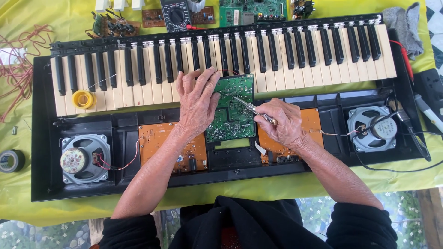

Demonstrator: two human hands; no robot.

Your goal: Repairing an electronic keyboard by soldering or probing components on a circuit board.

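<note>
An opened electronic keyboard [46, 152] lies on the table with its key bed [277, 60] across the top. My left hand [197, 102] rests flat on the left edge of a green circuit board [233, 108] at the centre, fingers reaching the white keys. My right hand [282, 123] grips metal tweezers [249, 107], whose tips touch the green board near its middle. Orange boards [159, 143] flank the green one, and my right wrist covers part of the right orange board [314, 122].
Speakers sit at the left [85, 158] and right [373, 128] of the case. A yellow tape roll [83, 99] lies on the keys, a black roll [10, 161] on the yellow-green cloth. A multimeter [176, 14], loose boards, red wire [20, 69] and grey rag [406, 25] surround it.
</note>
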